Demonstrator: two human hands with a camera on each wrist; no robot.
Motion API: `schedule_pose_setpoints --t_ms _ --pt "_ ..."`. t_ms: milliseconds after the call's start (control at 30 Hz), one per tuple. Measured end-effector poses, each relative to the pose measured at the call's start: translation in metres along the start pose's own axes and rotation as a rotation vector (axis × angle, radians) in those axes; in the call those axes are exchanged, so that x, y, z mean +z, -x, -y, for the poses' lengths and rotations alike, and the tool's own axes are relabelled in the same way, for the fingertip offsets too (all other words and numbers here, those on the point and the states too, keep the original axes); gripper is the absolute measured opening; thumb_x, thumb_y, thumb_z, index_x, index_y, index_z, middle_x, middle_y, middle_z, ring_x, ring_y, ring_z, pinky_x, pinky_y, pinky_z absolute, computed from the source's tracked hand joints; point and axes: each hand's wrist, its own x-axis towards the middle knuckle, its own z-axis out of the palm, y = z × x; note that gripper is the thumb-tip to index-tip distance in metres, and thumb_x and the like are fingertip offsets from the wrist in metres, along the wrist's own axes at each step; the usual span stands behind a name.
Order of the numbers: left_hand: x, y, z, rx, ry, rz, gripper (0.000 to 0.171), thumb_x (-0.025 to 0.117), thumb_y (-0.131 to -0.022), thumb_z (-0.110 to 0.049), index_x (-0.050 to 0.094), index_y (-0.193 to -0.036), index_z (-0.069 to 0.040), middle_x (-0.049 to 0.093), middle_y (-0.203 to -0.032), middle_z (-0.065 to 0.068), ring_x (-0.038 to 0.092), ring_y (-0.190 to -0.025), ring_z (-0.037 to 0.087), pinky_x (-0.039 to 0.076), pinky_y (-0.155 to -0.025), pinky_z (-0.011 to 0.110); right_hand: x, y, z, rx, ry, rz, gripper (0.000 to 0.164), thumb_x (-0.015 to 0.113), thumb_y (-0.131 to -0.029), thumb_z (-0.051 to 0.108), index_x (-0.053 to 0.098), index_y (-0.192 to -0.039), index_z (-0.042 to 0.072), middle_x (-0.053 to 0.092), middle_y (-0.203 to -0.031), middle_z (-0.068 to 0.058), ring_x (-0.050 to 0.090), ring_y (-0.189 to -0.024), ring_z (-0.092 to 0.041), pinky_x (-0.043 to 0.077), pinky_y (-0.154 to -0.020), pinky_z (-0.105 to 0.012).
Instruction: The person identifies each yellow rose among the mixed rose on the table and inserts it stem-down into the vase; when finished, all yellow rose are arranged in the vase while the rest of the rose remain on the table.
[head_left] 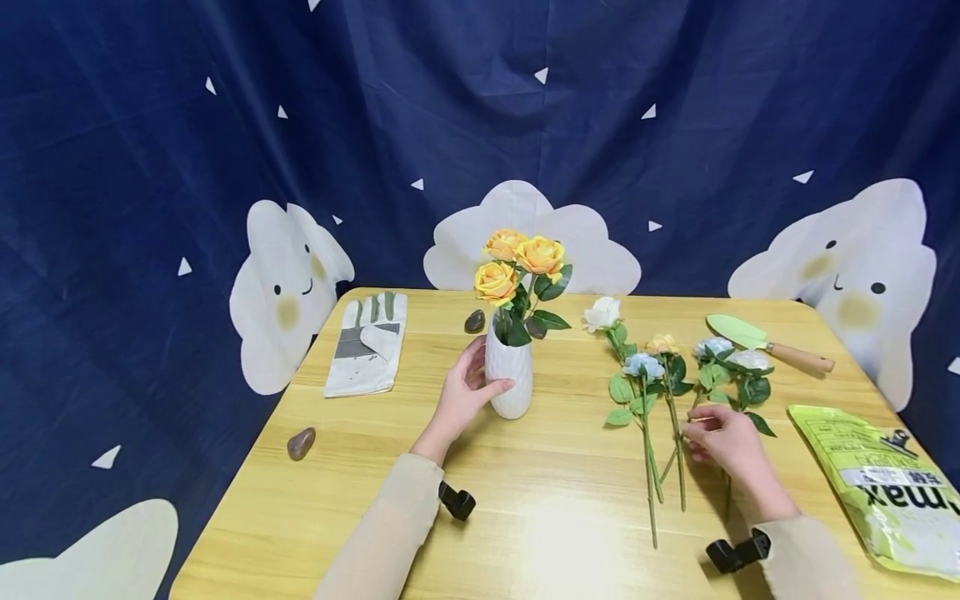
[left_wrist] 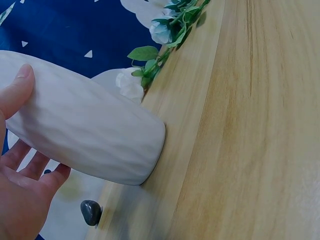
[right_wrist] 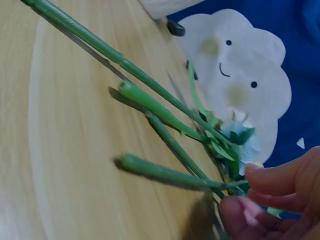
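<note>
My left hand (head_left: 459, 402) grips the white textured vase (head_left: 512, 385), thumb on its near side and fingers on its left side. The vase stands upright on the table and holds several yellow-orange roses (head_left: 540, 256). Over on the right, my right hand (head_left: 726, 440) pinches a green stem (right_wrist: 165, 176) between thumb and fingers, among the flowers lying there. This stem seems to belong to the farther blue rose (head_left: 712, 347). Around it lie a nearer blue rose (head_left: 643, 365), an orange rose (head_left: 662, 344) and white roses (head_left: 602, 314), their stems partly crossing.
A garden trowel (head_left: 738, 331) with a wooden handle lies at the back right. A green-and-white bag (head_left: 885, 492) with a clip is at the right edge. On the left are a work glove (head_left: 365, 354) and a dark stone (head_left: 301, 443); more stones (head_left: 475, 321) lie behind the vase.
</note>
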Motion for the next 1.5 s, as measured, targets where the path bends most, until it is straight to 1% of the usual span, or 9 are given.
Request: schedule_pose_setpoints --t_ms 133,267,500,667,900,1067,1267,1400,1500 --pt "0.0 0.0 -0.001 -0.001 0.003 -0.002 0.073 0.072 -0.078 0.0 0.035 -0.141 -0.005 0.045 -0.134 0.016 0.045 -0.121 0.029 0.037 -0.101 0.042 0.007 -0.005 0.0 0.038 0.042 0.052 0.038 0.064 -0.085 0.004 0.048 -0.112 -0.017 0.058 -0.082 -0.014 0.059 -0.064 -0.017 0.055 -0.055 -0.032" --pt "0.0 0.0 -0.001 0.0 -0.002 -0.001 0.073 0.073 -0.078 -0.001 0.035 -0.141 -0.005 0.045 -0.134 0.016 0.045 -0.121 0.029 0.037 -0.1 0.042 0.01 -0.008 0.0 0.053 0.073 0.049 0.034 0.063 -0.081 -0.002 0.048 -0.109 -0.017 0.056 -0.08 -0.015 0.059 -0.061 -0.019 0.055 -0.054 -0.033" --pt "-0.001 0.0 0.0 0.005 0.0 0.001 0.073 0.072 -0.079 -0.001 0.035 -0.141 -0.005 0.045 -0.134 0.017 0.044 -0.121 0.032 0.036 -0.101 0.044 0.009 -0.009 0.0 0.102 0.024 0.072 0.034 0.056 -0.08 -0.006 0.046 -0.111 -0.017 0.055 -0.076 -0.013 0.058 -0.061 -0.019 0.055 -0.055 -0.035" --pt "-0.002 0.001 0.001 0.005 -0.001 0.002 0.074 0.072 -0.079 -0.001 0.034 -0.141 -0.005 0.044 -0.135 0.018 0.044 -0.121 0.033 0.036 -0.101 0.045 0.003 -0.009 0.005 0.077 -0.031 0.104 0.041 0.055 -0.082 -0.005 0.043 -0.118 -0.018 0.053 -0.078 -0.01 0.057 -0.063 -0.019 0.056 -0.059 -0.036" --pt "-0.002 0.001 0.001 -0.001 -0.001 0.002 0.074 0.072 -0.079 -0.001 0.033 -0.142 -0.004 0.044 -0.135 0.019 0.043 -0.122 0.033 0.035 -0.101 0.045 -0.01 -0.005 0.024 -0.033 -0.112 0.093 0.044 0.057 -0.084 -0.004 0.041 -0.122 -0.019 0.053 -0.084 -0.011 0.059 -0.062 -0.016 0.056 -0.059 -0.036" --pt "-0.002 0.0 0.0 -0.004 -0.004 0.0 0.074 0.072 -0.079 -0.001 0.034 -0.142 -0.005 0.044 -0.135 0.018 0.044 -0.122 0.032 0.036 -0.101 0.044 -0.016 -0.003 0.04 -0.133 -0.243 0.11 0.038 0.059 -0.086 -0.004 0.043 -0.118 -0.017 0.055 -0.087 -0.007 0.06 -0.069 -0.015 0.056 -0.061 -0.032" --pt "-0.001 0.0 0.0 -0.002 -0.002 0.003 0.074 0.072 -0.079 -0.001 0.034 -0.141 -0.005 0.045 -0.134 0.019 0.044 -0.121 0.033 0.037 -0.1 0.044 -0.011 0.0 0.063 -0.255 -0.394 0.159 0.022 0.06 -0.087 -0.005 0.057 -0.108 0.001 0.059 -0.086 -0.001 0.06 -0.07 -0.014 0.055 -0.059 -0.03" --pt "-0.001 -0.001 0.001 0.0 0.013 0.017 0.074 0.072 -0.079 0.001 0.033 -0.141 -0.003 0.044 -0.134 0.022 0.042 -0.122 0.036 0.036 -0.101 0.046 -0.005 0.003 0.081 -0.325 -0.518 0.161 0.023 0.06 -0.086 -0.006 0.055 -0.109 -0.003 0.06 -0.089 -0.003 0.06 -0.071 -0.016 0.055 -0.059 -0.029" --pt "0.0 -0.001 0.001 -0.001 0.017 0.018 0.074 0.072 -0.079 0.0 0.033 -0.141 -0.003 0.043 -0.134 0.023 0.042 -0.122 0.037 0.036 -0.101 0.046 0.0 0.004 0.096 -0.386 -0.602 0.125 0.024 0.06 -0.086 -0.007 0.054 -0.109 -0.006 0.06 -0.089 -0.004 0.06 -0.073 -0.015 0.055 -0.06 -0.028"
